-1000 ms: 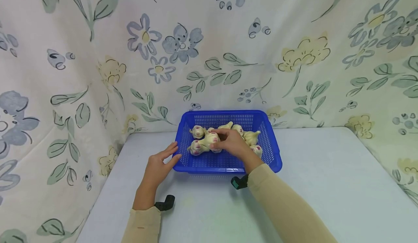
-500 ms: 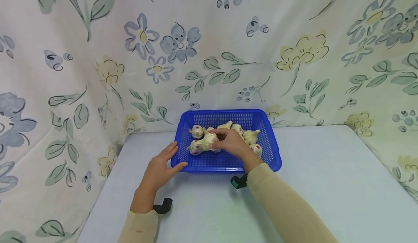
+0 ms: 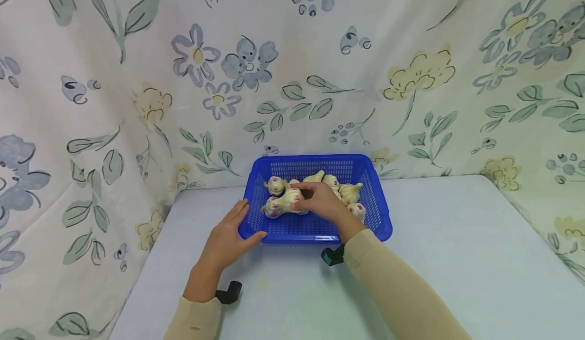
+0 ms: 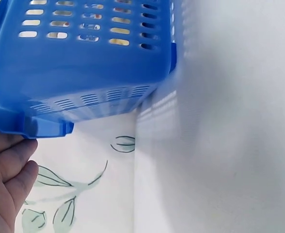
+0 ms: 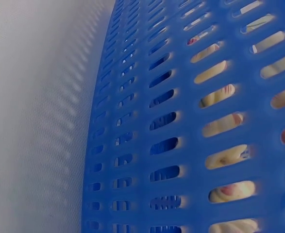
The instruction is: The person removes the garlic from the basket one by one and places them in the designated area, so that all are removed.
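Note:
A blue plastic basket (image 3: 315,238) holds several garlic bulbs with pinkish-red patches. My right hand (image 3: 323,202) reaches over its front rim and pinches a garlic bulb (image 3: 291,195) between thumb and fingers. Left of that one lies another garlic bulb (image 3: 273,207), touching it or nearly so. At the basket's left front corner is my left hand (image 3: 222,242), fingers extended along the side and thumb at the front rim. In the left wrist view, its fingers (image 4: 13,165) lie against the rim corner. The right wrist view shows only the slotted basket wall (image 5: 191,145), with garlic behind it.
The basket stands on a white table (image 3: 448,259), near its back edge. Behind and to the left hangs a floral cloth (image 3: 292,76). More garlic bulbs (image 3: 350,193) lie in the right half of the basket. Each wrist wears a small black camera (image 3: 230,293).
My left thumb has spread away from the fingers to the front rim. The right hand keeps its pinch on the garlic bulb with little movement. The head view has shifted slightly.

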A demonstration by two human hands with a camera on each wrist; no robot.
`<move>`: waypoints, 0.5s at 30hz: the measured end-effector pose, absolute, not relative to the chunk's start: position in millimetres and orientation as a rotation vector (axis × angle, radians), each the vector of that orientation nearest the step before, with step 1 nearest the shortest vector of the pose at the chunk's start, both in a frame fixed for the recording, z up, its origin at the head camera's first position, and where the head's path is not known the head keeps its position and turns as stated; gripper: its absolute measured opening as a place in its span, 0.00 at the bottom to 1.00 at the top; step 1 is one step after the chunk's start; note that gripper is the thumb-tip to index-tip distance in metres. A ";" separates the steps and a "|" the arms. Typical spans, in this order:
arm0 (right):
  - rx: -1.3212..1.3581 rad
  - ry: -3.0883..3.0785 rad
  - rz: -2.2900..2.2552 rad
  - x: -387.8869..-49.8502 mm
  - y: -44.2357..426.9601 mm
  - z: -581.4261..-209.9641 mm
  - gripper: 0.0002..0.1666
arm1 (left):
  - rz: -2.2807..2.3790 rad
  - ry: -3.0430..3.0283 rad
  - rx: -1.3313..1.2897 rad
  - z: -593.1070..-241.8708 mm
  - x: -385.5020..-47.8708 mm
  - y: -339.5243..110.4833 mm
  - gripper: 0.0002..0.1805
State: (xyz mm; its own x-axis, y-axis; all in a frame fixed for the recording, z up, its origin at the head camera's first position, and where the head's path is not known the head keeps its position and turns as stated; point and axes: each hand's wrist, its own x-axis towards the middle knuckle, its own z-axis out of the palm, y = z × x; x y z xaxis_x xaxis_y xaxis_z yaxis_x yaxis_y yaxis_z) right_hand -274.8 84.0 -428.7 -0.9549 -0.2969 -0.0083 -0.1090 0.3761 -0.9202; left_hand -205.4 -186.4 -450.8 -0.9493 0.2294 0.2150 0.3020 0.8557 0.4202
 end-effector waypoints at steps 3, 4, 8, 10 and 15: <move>-0.368 2.451 -1.619 -275.1 81.4 -427.6 0.34 | -0.724 -2.876 -0.386 -449.2 -205.4 -189.1 0.57; -0.369 2.449 -1.618 -275.1 80.8 -427.2 0.34 | -0.737 -2.870 -0.383 -448.8 -205.4 -189.9 0.56; -0.380 2.451 -1.612 -274.8 79.9 -426.6 0.36 | -0.767 -2.838 -0.394 -450.1 -205.9 -192.8 0.53; -0.385 2.459 -1.615 -273.9 80.6 -425.9 0.36 | -0.775 -2.822 -0.409 -451.2 -206.2 -193.3 0.52; -0.385 2.456 -1.661 -271.7 83.6 -424.7 0.36 | -0.783 -2.822 -0.422 -451.7 -206.9 -191.6 0.53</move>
